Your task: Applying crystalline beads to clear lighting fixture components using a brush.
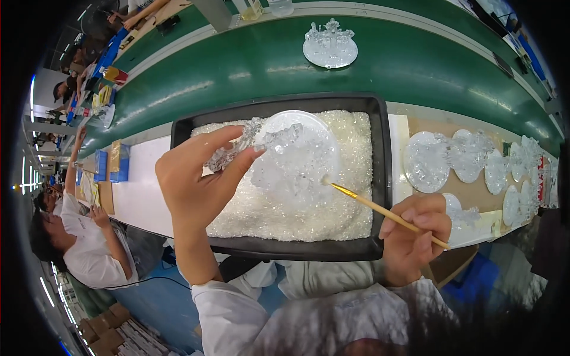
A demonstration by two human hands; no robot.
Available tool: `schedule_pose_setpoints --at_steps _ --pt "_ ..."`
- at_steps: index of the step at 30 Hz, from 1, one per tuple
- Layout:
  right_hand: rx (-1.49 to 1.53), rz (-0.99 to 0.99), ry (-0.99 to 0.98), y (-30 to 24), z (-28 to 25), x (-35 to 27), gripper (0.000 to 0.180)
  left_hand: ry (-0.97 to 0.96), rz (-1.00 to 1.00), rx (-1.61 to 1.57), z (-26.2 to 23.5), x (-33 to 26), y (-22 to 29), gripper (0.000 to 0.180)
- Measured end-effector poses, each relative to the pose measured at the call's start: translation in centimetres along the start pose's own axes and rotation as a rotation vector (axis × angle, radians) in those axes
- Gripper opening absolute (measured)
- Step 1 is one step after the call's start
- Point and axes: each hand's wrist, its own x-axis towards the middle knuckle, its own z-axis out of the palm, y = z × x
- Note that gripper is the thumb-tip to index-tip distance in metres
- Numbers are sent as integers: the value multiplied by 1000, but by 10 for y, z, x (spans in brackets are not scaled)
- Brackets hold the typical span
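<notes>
My left hand (205, 169) pinches a clear, crystal-like ornament (234, 148) between thumb and fingers, over the left part of a black tray (279, 248). White, glittering granules (285, 222) fill the tray. A round, whitish translucent disc (300, 157) with clear pieces on it is beside the ornament, above the granules; whether the two are joined, I cannot tell. In my right hand (415, 234) is a thin paintbrush (380, 209) with a wooden handle and gold ferrule. Its bristle tip meets the lower right part of the disc.
Beyond the tray runs a green conveyor belt (249, 74), carrying a finished-looking clear ornament on a round base (330, 47). Several similar clear pieces (427, 161) lie on brown board at the right. Blue bins (119, 163) stand at the left, near a seated person in white (98, 255).
</notes>
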Motion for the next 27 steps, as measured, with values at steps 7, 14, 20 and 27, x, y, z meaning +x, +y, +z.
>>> schedule_pose_setpoints --at_steps 7,14,20,27 --pt "51 16 -56 0 -2 2 22 25 202 84 7 1 1 32" --pt "-8 9 -33 -1 2 1 16 40 242 124 9 1 2 31" --pt "-28 87 -75 -1 -2 0 15 50 285 132 10 2 4 30" --pt "-9 55 -36 -1 -4 -1 12 32 317 106 12 4 8 31"
